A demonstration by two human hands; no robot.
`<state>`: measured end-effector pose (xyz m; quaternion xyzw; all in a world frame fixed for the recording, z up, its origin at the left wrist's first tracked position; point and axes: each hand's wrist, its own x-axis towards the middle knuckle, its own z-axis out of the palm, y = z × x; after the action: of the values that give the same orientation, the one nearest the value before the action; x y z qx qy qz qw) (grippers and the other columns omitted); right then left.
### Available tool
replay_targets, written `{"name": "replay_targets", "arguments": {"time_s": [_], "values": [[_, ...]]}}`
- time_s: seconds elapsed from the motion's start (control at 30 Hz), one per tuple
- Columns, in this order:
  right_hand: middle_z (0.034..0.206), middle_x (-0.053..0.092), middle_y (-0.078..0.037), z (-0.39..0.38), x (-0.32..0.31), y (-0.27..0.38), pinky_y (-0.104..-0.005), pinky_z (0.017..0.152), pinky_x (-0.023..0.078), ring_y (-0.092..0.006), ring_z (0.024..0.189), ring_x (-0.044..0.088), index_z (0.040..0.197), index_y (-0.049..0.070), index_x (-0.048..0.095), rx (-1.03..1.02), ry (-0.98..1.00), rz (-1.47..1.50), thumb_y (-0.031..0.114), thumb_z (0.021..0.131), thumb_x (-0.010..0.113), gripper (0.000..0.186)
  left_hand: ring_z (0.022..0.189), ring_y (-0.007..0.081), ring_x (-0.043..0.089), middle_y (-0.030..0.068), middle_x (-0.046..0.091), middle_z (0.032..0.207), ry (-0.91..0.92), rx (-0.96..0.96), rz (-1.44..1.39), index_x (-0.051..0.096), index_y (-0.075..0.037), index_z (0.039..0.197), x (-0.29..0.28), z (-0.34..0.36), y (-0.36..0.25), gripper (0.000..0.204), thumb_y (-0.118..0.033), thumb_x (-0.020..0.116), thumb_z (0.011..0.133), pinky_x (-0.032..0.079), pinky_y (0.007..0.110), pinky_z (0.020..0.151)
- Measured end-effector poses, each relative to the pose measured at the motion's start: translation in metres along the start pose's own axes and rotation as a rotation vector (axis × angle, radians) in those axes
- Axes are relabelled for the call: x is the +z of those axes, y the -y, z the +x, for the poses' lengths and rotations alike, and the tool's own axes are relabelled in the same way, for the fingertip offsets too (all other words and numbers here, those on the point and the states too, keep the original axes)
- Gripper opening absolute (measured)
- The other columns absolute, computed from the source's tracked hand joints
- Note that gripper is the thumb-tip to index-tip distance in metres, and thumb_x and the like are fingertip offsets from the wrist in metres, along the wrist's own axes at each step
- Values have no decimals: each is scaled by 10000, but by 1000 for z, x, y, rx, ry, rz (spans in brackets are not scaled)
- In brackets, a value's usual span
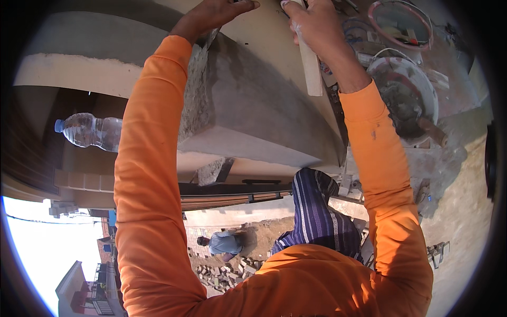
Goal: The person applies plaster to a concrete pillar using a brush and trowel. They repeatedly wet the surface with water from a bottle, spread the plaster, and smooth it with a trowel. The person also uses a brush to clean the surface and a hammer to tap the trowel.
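My right hand (pixel 319 29), at the top, is closed around a long, pale, straight-edged strip (pixel 310 68) that looks like wood. Grey paste clings to the back of this hand. Its strip hangs beside a smooth grey plastered ledge (pixel 264 100). My left hand (pixel 211 16) is by the ledge's rough left end, thumb stretched toward the right. Most of its fingers are hidden or cut off by the upper edge. A thin dark edge shows beneath it, too little to name. Both arms are in orange sleeves.
A bucket of grey mortar (pixel 404 100) with a brown handle in it stands at right, below a round reddish-rimmed pan (pixel 400 24). A clear plastic bottle (pixel 90 131) with a blue cap is at left. Below are a person in blue (pixel 224 243) and broken bricks (pixel 227 274).
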<state>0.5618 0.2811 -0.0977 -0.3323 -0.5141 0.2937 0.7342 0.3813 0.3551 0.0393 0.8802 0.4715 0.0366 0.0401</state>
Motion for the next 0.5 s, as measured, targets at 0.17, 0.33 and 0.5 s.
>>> {"name": "replay_targets", "arguments": {"time_s": [0.17, 0.33, 0.5], "values": [[672, 568, -31, -16, -14, 15, -307, 474, 458, -123, 532, 557, 1242, -4, 630, 99, -12, 94, 92, 963, 604, 296, 677, 80, 381, -54, 417, 732, -10, 29, -197, 480, -140, 846, -10, 1, -23, 368, -391, 711, 985, 344, 304, 585], [646, 529, 17, -45, -30, 24, -275, 466, 443, -86, 513, 523, 1277, 9, 631, 230, 17, 130, 93, 974, 596, 317, 636, 77, 412, -64, 446, 710, 54, 43, -153, 472, -156, 840, -15, -14, -29, 352, -359, 723, 980, 342, 291, 552], [697, 546, 8, -75, -37, 28, -247, 487, 433, -56, 540, 485, 1360, 21, 629, 378, 24, 136, 155, 998, 640, 386, 631, 63, 382, -79, 418, 704, 85, -25, -277, 466, -161, 833, -9, -28, -30, 340, -336, 707, 999, 327, 281, 543]]}}
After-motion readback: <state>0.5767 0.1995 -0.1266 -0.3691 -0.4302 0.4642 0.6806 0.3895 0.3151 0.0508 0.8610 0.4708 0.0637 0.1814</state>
